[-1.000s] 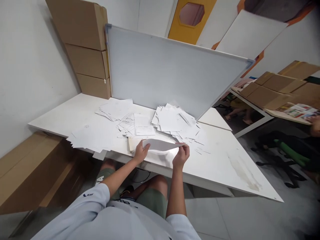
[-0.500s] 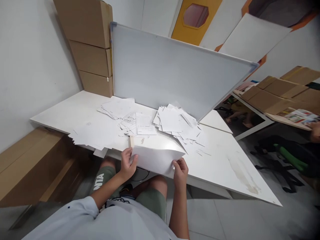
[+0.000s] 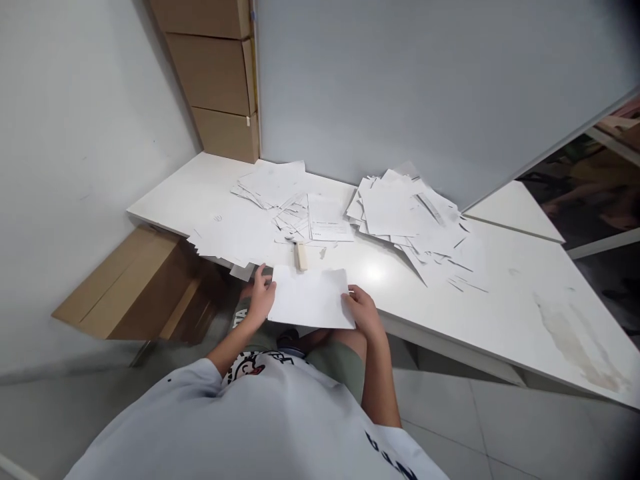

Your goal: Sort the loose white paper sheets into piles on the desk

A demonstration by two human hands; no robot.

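Observation:
A blank white sheet of paper (image 3: pixel 310 299) is held between my two hands at the table's front edge. My left hand (image 3: pixel 262 293) pinches its left side with thumb and fingers. At the right side, my right hand (image 3: pixel 361 308) grips the sheet, thumb on top. Just beyond the paper lies a small pale wooden block (image 3: pixel 300 257) with a dark end. To the left spreads a fan of white sheets (image 3: pixel 235 233), and to the right a messy heap of paper (image 3: pixel 390 207). Between them are narrow paper strips (image 3: pixel 293 220) and a printed sheet (image 3: pixel 330 220).
A whiteboard (image 3: pixel 400 87) stands along the back of the white table (image 3: pixel 500 293). Stacked cardboard boxes (image 3: pixel 215 73) rise at the back left. An open cardboard box (image 3: pixel 125 287) sits below the table's left end. Dried stains (image 3: pixel 575 333) mark the right part.
The sheet has tipped from a raised, bent position to lying flatter, its face towards me. Both hands moved with it. My view has tilted down and turned left.

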